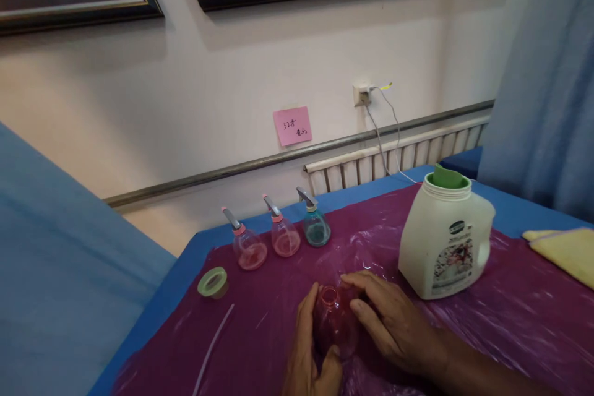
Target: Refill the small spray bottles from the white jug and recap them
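So a round pink bottle (341, 329) with an open neck is being held upright near the front of the worktop (520, 209), on a crinkly purple plastic sheet (260, 340). It's wrapped by the left hand (309, 349) — fingers laid along its left side, thumb brought round the front. The right hand (394, 318) is curved in against the other side, fingertips at the bottle's shoulder, but whether any real grip is being added there can't be told. Behind all this, three spray bottles are lined up near the far edge: two pink-tinted ones (251, 250) (286, 238) and a teal one (317, 228), all fitted with grey pump heads. Off to the left, a pale green ring-shaped piece (213, 283) is seen lying on the sheet, with a thin whitish tube (212, 349) laid just in front of it. To the right, a big cream jug (415, 247) is parked upright, handle turned right — something green (449, 178) is stuck in its mouth. A yellow cloth (568, 253) is left folded at the far right, and a pink note (292, 126) is stuck on the wall.
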Action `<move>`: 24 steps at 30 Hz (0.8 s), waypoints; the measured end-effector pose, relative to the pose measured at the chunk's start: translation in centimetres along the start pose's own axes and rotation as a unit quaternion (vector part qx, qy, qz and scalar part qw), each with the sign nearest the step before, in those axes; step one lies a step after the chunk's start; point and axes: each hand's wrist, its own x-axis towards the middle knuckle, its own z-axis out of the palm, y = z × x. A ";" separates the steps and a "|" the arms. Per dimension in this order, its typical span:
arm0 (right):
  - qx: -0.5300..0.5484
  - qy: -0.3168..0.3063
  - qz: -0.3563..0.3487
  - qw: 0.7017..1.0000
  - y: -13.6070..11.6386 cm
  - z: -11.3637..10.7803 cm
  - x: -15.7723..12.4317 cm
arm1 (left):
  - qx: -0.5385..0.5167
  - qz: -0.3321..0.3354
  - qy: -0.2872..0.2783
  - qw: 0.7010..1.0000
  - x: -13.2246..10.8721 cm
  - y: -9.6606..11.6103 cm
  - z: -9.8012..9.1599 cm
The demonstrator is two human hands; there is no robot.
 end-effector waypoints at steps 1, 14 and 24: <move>0.005 -0.001 0.003 1.000 0.0 0.0 0.0 | 0.000 -0.009 0.004 1.000 0.0 0.0 0.1; 0.015 0.001 0.021 1.000 0.5 0.3 -0.2 | 0.001 0.001 0.019 1.000 0.4 -0.3 0.2; 0.041 0.075 0.009 0.996 0.4 -0.7 -0.2 | 0.021 0.009 0.032 0.999 0.0 0.3 0.1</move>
